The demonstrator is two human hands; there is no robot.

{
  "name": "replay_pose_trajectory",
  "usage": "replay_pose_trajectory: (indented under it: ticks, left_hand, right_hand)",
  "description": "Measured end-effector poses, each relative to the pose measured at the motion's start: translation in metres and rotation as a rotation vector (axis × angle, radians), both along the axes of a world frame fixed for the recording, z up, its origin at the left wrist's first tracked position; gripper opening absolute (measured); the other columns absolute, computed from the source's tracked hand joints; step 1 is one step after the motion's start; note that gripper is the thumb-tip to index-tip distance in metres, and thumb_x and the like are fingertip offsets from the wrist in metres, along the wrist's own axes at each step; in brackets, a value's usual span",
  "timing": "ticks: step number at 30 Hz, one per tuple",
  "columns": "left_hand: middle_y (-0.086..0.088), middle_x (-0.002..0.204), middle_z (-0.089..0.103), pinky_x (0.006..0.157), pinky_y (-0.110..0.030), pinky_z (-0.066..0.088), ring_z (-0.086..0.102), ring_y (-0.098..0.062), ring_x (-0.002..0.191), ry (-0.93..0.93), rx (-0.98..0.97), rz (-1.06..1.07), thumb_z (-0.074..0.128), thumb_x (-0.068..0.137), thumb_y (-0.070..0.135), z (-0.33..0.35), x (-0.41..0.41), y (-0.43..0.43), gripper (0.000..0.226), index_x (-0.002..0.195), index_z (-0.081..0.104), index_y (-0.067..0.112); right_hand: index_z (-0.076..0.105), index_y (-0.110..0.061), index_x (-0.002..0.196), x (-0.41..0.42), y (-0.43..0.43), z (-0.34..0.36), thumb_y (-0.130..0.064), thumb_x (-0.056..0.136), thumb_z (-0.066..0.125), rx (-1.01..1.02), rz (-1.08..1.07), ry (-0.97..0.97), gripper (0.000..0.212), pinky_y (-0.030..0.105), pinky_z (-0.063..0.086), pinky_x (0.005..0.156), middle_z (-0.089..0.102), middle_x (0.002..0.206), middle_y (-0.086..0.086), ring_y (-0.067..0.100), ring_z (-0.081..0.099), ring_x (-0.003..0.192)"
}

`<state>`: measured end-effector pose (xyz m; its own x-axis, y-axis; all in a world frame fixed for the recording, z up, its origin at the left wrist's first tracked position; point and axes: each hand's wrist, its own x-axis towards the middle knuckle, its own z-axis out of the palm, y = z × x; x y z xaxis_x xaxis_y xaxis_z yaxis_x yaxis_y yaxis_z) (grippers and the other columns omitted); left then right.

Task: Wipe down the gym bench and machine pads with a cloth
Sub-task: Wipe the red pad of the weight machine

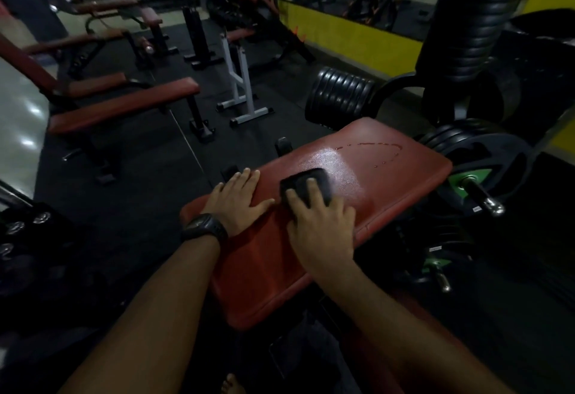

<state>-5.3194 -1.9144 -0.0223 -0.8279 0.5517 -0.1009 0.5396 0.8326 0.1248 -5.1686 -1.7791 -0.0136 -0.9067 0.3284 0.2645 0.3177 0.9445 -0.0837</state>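
Note:
A red padded machine pad (389, 175) slopes across the middle of the view, shiny and wet near its top, with a curved trail of droplets at the far end. My right hand (320, 225) presses a folded black cloth (303, 183) flat against the pad's middle, fingers spread over it. My left hand (238, 202), with a black watch on the wrist, lies flat on the pad's left edge, fingers apart and holding nothing.
Black weight plates (339, 98) stack behind the pad, and a loaded bar end (482, 197) sticks out to the right. Red benches (124, 104) and a white rack (239, 82) stand on the black floor to the left. A bare foot (231, 384) shows below.

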Motion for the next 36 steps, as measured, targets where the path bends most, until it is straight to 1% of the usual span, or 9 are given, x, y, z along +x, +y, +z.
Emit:
replay_pose_trajectory:
  ticks: [3,7,11,15,18,23,27,33,36]
  left_hand:
    - [0.002,0.171,-0.001,0.127,-0.045,0.006,0.002,-0.016,0.157,-0.020,-0.003,0.003,0.032,0.098,0.070,0.000,-0.001,0.000,0.084,0.164,0.003,0.026]
    - [0.000,0.171,-0.001,0.127,-0.046,0.005,0.002,-0.016,0.157,-0.050,0.018,-0.007,0.028,0.096,0.074,0.002,0.001,-0.002,0.087,0.164,0.004,0.026]
    - [0.001,0.171,0.001,0.127,-0.047,0.007,0.003,-0.017,0.157,-0.036,0.020,0.001,0.028,0.095,0.075,0.001,-0.001,-0.001,0.088,0.164,0.004,0.026]
    - [0.003,0.171,0.003,0.125,-0.045,0.013,0.006,-0.015,0.157,-0.004,0.025,0.005,0.032,0.096,0.072,-0.002,-0.008,0.002,0.086,0.163,0.004,0.026]
    - [0.003,0.171,0.004,0.124,-0.045,0.014,0.006,-0.015,0.157,-0.006,0.032,0.014,0.033,0.096,0.073,-0.003,-0.008,0.004,0.087,0.163,0.005,0.027]
    - [0.002,0.171,0.003,0.127,-0.046,0.008,0.004,-0.015,0.157,-0.045,0.052,0.001,0.029,0.094,0.076,0.001,-0.005,0.001,0.090,0.164,0.004,0.024]
    - [0.003,0.171,0.008,0.125,-0.045,0.015,0.012,-0.015,0.156,-0.030,0.063,0.022,0.028,0.091,0.079,-0.001,-0.008,0.001,0.095,0.164,0.007,0.023]
    - [0.005,0.170,0.012,0.123,-0.045,0.020,0.016,-0.015,0.154,-0.018,0.058,0.045,0.032,0.089,0.079,-0.004,-0.013,0.005,0.094,0.163,0.008,0.026]
    - [0.004,0.170,0.011,0.123,-0.048,0.018,0.017,-0.017,0.154,-0.059,0.040,0.060,0.031,0.089,0.081,0.000,-0.012,0.007,0.095,0.163,0.006,0.027]
  right_hand:
    - [0.036,-0.042,0.151,-0.028,0.026,0.004,-0.044,0.096,0.050,0.042,0.115,-0.015,0.058,0.051,0.042,0.094,0.034,0.161,0.003,0.037,0.047,0.126]
    - [0.021,-0.041,0.157,-0.042,0.087,0.013,-0.044,0.101,0.040,-0.062,-0.132,-0.089,0.059,0.050,0.041,0.096,0.025,0.164,0.003,0.035,0.045,0.128]
    - [0.019,-0.028,0.159,-0.026,0.052,0.011,-0.044,0.102,0.040,-0.053,-0.273,-0.087,0.063,0.049,0.045,0.094,0.022,0.164,0.015,0.041,0.050,0.123]
    - [0.032,-0.031,0.155,-0.024,0.002,0.007,-0.045,0.098,0.046,-0.025,0.031,-0.013,0.060,0.050,0.044,0.095,0.030,0.161,0.013,0.039,0.050,0.122]
    - [0.033,-0.039,0.154,-0.051,0.024,0.006,-0.045,0.097,0.047,0.033,0.187,-0.021,0.058,0.050,0.041,0.098,0.031,0.163,0.006,0.038,0.047,0.127]
    - [0.022,-0.037,0.157,-0.081,0.092,0.013,-0.045,0.101,0.041,-0.099,-0.095,-0.081,0.060,0.052,0.040,0.101,0.026,0.163,0.006,0.038,0.044,0.133]
    - [0.029,-0.028,0.155,-0.072,0.061,0.010,-0.045,0.099,0.042,-0.092,-0.242,-0.036,0.060,0.047,0.046,0.093,0.032,0.159,0.010,0.037,0.052,0.119]
    - [0.040,-0.038,0.150,-0.094,0.029,0.004,-0.049,0.098,0.044,0.068,0.238,-0.021,0.053,0.049,0.043,0.093,0.033,0.161,0.004,0.036,0.047,0.126]
    - [0.029,-0.041,0.154,-0.122,0.077,0.015,-0.049,0.100,0.039,0.000,0.118,-0.120,0.056,0.050,0.046,0.093,0.032,0.160,0.004,0.036,0.047,0.129]
